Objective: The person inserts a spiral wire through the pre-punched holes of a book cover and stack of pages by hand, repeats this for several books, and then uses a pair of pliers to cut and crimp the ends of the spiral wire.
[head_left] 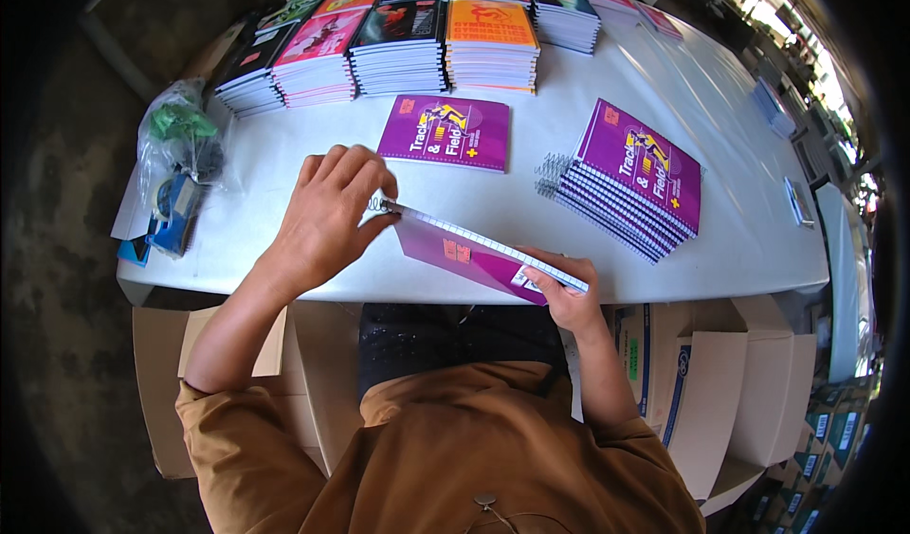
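A purple notebook (474,255) is held tilted above the table's front edge, its row of punched holes facing up. My right hand (567,292) grips it at its right end, thumb on the near cover. At the other end, my left hand (334,214) pinches a wire spiral coil (377,204) by the notebook's corner. How far the coil runs through the holes is too small to tell. Beyond my hands a second purple notebook (445,134) lies flat. To the right sits a fanned stack of purple notebooks (637,169) with loose coil ends sticking out on its left side.
Several stacks of notebooks (398,65) with black, pink and orange covers line the far side of the white table (313,269). A blue tape dispenser (173,217) and a plastic bag (180,136) are at left. Open cardboard boxes (706,397) stand below the front edge.
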`<action>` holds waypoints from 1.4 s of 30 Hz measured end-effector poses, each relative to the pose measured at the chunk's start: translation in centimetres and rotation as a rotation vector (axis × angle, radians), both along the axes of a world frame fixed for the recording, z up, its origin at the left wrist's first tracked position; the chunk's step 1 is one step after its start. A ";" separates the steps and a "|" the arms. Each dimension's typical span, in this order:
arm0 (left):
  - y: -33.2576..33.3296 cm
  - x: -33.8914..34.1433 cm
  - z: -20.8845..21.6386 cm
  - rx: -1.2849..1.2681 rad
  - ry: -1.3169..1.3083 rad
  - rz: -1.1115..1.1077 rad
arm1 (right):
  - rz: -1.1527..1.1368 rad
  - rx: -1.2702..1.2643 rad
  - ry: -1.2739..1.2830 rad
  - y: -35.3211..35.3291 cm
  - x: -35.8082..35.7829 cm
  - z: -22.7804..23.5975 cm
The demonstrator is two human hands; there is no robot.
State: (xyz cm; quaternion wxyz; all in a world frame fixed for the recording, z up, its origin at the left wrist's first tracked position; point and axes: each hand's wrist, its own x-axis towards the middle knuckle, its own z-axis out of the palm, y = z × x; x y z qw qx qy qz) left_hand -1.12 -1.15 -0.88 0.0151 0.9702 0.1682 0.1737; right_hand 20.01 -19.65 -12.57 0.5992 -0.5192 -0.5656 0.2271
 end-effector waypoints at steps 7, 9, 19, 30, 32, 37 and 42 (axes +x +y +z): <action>0.0 0.6 0.6 -0.029 0.263 -0.041 | -0.034 0.106 -0.156 0.3 -0.1 -0.9; -0.4 1.1 0.2 0.177 -0.014 -0.066 | -0.053 0.138 -0.171 0.4 0.0 -0.9; -0.4 0.9 -5.8 0.340 -0.249 0.098 | -0.108 0.204 -0.190 0.1 -0.9 -1.1; -0.1 0.6 -15.1 0.281 -0.458 0.021 | -0.140 0.326 -0.417 0.2 -2.9 -0.9; -3.0 -1.1 -17.2 0.413 -0.088 -0.263 | -0.161 0.243 -0.314 -0.3 -1.9 -1.7; 6.2 -2.4 -15.3 0.263 -1.156 0.092 | -0.026 0.350 -0.332 0.5 -3.2 -0.3; -2.2 -1.4 -15.6 0.426 -0.440 -0.319 | -0.112 0.375 -0.366 0.4 -2.7 -0.8</action>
